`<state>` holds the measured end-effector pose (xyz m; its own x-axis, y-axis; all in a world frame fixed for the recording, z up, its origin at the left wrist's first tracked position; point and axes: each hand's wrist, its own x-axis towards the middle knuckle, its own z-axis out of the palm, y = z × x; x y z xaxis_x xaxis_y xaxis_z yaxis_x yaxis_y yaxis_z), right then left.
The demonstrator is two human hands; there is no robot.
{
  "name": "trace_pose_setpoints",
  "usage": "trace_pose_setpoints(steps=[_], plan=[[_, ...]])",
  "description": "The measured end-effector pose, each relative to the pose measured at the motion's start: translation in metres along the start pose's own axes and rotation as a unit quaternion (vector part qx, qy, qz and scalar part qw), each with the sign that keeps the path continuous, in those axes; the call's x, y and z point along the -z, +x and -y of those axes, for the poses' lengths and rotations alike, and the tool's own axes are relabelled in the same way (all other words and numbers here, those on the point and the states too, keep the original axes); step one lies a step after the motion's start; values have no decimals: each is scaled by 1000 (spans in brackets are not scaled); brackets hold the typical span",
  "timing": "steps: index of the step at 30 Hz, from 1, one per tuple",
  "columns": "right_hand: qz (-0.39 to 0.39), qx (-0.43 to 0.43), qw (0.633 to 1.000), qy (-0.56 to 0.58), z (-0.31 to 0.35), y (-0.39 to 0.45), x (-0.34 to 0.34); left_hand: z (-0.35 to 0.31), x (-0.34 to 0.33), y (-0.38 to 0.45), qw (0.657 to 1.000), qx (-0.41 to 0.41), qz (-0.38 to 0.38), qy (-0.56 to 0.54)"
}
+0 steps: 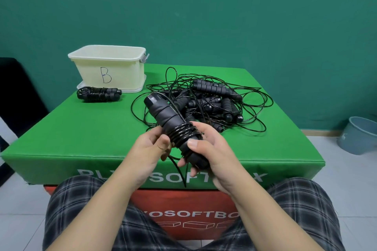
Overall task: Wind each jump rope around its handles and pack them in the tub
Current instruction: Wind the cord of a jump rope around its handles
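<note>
Both hands' grip closed on black handles (pixel 173 126), cord coiled round middle

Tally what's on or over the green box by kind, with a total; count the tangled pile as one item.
Wound rope bundle lying on the box: 1
Rope being wound, gripped by left hand and right hand: 1
Tangled pile of unwound ropes: 1
Cream tub marked B: 1
Lid under the tub: 1
Total: 5
</note>
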<state>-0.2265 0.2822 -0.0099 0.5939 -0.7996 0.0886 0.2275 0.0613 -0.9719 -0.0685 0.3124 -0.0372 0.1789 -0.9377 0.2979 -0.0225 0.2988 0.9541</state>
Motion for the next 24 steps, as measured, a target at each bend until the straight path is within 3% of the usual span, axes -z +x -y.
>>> trace_pose_setpoints(steps=[5, 10, 15, 17, 20, 24], plan=[[-25, 37, 985, -165, -5, 2, -4, 0, -5, 0, 997, 28, -69, 10], [-49, 203, 906, -367, -10, 6, 2, -9, -6, 1, 978, 34, -164, 122], [2, 180, 875, -450, -16, 5, 1, -15, -14, -2, 957, 60, -205, 196], [3, 183, 848, -498, -17, 5, 2, -14, -14, -2, 959, 64, -178, 212], [-62, 213, 838, -499, -13, 4, 5, -17, -6, -2, 968, 26, -62, 244], [-100, 184, 858, -470, -1, 4, 8, -28, 19, 8, 886, -150, -50, 436]])
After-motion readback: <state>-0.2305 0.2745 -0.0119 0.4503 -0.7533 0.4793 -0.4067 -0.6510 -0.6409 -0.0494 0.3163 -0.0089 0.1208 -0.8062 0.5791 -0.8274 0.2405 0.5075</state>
